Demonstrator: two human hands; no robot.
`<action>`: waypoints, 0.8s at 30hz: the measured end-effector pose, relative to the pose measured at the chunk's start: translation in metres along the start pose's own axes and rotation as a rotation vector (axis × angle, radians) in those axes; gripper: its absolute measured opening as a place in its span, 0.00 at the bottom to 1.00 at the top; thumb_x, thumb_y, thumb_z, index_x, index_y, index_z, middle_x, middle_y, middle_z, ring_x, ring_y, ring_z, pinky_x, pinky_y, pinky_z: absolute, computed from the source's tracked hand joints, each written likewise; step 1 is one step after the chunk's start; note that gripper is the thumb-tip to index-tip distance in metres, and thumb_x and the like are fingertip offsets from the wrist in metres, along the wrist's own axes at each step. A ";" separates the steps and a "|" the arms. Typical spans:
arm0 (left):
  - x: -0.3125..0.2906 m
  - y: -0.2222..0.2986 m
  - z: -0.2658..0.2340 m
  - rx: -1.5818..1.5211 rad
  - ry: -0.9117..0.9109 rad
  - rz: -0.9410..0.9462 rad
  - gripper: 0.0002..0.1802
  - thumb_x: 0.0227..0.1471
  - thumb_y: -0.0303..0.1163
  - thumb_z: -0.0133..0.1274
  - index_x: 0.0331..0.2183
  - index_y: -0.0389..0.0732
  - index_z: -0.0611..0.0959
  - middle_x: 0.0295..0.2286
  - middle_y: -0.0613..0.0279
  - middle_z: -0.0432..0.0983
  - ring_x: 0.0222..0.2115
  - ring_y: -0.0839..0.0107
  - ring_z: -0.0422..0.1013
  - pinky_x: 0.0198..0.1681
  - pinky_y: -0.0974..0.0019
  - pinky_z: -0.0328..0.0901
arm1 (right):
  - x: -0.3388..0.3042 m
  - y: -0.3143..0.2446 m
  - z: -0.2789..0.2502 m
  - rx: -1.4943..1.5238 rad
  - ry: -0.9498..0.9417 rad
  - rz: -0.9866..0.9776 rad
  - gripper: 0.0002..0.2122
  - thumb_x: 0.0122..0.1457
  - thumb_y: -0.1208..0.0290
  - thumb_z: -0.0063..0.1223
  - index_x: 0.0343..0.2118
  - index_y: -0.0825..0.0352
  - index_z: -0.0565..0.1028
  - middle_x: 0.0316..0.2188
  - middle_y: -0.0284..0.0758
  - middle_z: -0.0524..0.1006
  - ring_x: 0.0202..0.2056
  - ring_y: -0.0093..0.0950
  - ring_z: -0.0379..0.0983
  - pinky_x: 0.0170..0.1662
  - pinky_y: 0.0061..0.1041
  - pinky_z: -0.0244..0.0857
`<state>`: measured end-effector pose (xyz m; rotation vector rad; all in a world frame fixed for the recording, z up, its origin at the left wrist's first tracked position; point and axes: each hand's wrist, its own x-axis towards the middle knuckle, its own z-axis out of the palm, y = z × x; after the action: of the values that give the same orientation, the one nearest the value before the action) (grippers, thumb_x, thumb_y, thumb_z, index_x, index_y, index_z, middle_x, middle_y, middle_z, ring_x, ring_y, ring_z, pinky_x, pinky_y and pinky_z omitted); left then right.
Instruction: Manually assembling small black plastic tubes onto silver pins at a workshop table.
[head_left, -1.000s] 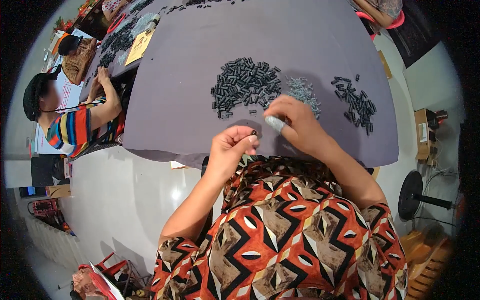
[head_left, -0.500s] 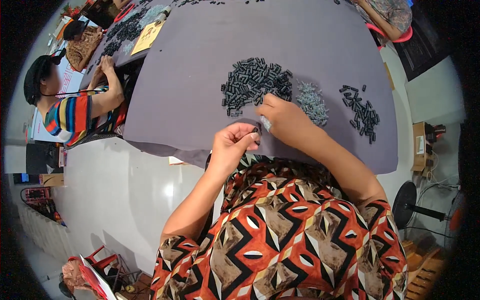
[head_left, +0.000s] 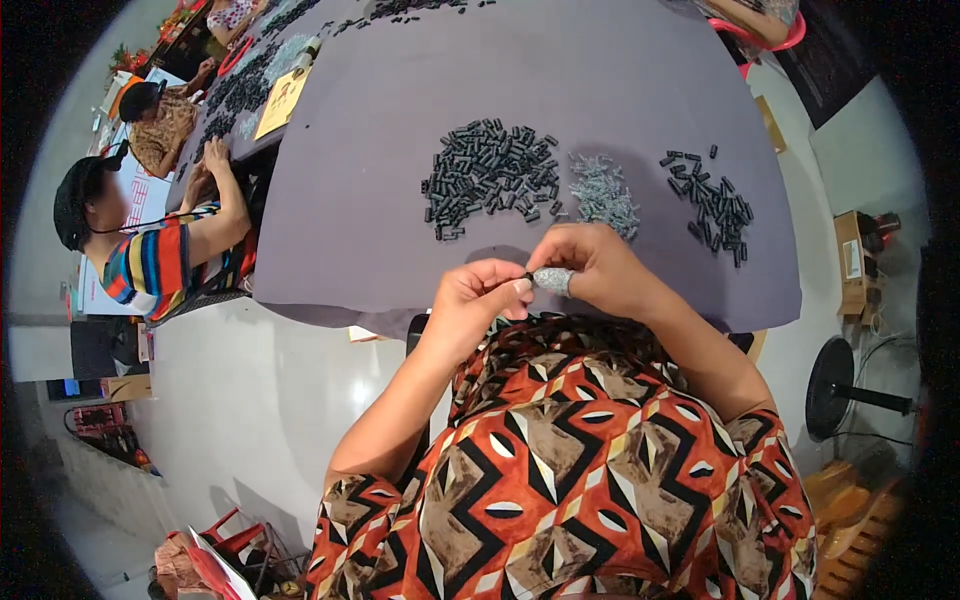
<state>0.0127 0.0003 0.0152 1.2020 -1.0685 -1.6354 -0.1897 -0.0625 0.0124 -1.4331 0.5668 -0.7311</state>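
Above the table's near edge, my left hand pinches a small black plastic piece between thumb and fingers. Meeting it from the other side, my right hand has its fingers pressed together at that piece; whether they hold something small of their own is hidden. A silvery-grey wrap covers my right thumb. Just beyond my hands lies a large heap of short black cylinders. Right of it is a smaller pile of translucent pieces, and farther right a loose group of black cylinders.
The purple-grey tablecloth hangs over the near edge. At left, a person in a striped shirt works at another table with black piles and a yellow card. A black round-based stand stands on the floor at right.
My right hand has come back from the edge of the black heap to meet my left hand. The left keeps its pinch on the black piece. The view has shifted slightly.
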 end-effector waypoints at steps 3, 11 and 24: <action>0.000 -0.001 -0.001 -0.070 -0.036 -0.092 0.09 0.56 0.26 0.55 0.39 0.32 0.81 0.29 0.59 0.80 0.23 0.77 0.74 0.30 0.75 0.71 | -0.004 -0.004 -0.005 -0.215 -0.025 -0.115 0.09 0.49 0.85 0.52 0.33 0.68 0.76 0.25 0.30 0.74 0.29 0.20 0.72 0.31 0.22 0.65; 0.004 -0.006 -0.004 -0.511 -0.212 -0.375 0.09 0.56 0.25 0.54 0.40 0.32 0.80 0.29 0.55 0.79 0.21 0.75 0.74 0.29 0.70 0.74 | -0.011 -0.028 -0.010 -0.552 -0.168 -0.261 0.12 0.46 0.84 0.56 0.35 0.67 0.77 0.32 0.36 0.77 0.33 0.33 0.75 0.36 0.28 0.67; -0.003 0.001 0.020 -0.060 0.051 -0.007 0.07 0.56 0.25 0.55 0.37 0.35 0.81 0.28 0.61 0.80 0.24 0.78 0.73 0.30 0.75 0.69 | -0.016 -0.027 -0.012 -0.781 0.038 -0.262 0.10 0.58 0.76 0.50 0.43 0.68 0.72 0.31 0.40 0.73 0.34 0.38 0.73 0.37 0.31 0.67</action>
<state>-0.0061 0.0063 0.0203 1.2032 -0.9783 -1.6220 -0.2128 -0.0583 0.0373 -2.2511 0.7465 -0.7799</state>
